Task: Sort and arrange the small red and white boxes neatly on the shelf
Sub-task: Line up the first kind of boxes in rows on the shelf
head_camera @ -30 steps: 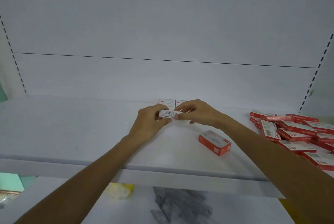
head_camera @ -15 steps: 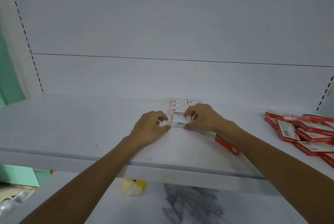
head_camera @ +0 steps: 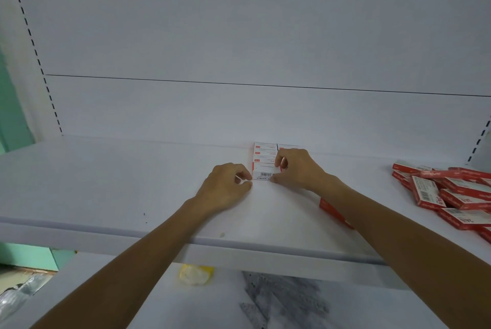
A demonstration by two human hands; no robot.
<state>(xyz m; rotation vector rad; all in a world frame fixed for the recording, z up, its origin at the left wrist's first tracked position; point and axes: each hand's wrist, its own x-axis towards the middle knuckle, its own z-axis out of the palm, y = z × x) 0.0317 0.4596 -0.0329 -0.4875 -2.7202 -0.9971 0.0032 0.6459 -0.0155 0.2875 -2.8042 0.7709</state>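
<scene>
Left hand & right hand pinch (left one apparently) the ends of a small red-and-white cardboard box, front of a short row at the back of the white metal shelf. Light, stiff, dentable: grip short ends.

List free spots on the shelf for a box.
Free: shelf left of the left hand; the strip in front of the row; the gap between row and pile, beyond the right forearm. Crowded: pile at the right end; loose box by that forearm.
</scene>
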